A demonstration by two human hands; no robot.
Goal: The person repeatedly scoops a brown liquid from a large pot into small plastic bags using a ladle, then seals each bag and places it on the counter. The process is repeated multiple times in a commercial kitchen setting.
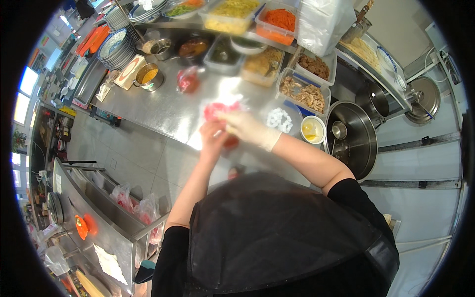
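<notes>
Over the front edge of the steel counter (137,111), my two hands meet at a clear plastic bag with pink-red parts (226,107). My right hand (246,128) wears a pale glove and grips the bag's near side. My bare left hand (213,135) pinches it from the left. Something dark red (231,142) hangs just below my fingers, blurred; I cannot tell whether it is the bag's filling. A second tied bag with red contents (188,80) lies farther back on the counter. White pieces (279,120) in a clear container are right of my gloved hand.
Tubs of sliced meat (306,92), shredded carrot (279,22) and other food line the back. A steel pot with orange liquid (149,77) and stacked plates (117,48) stand left. At right are a white cup with yolk-like contents (313,130) and a large steel pot (352,148).
</notes>
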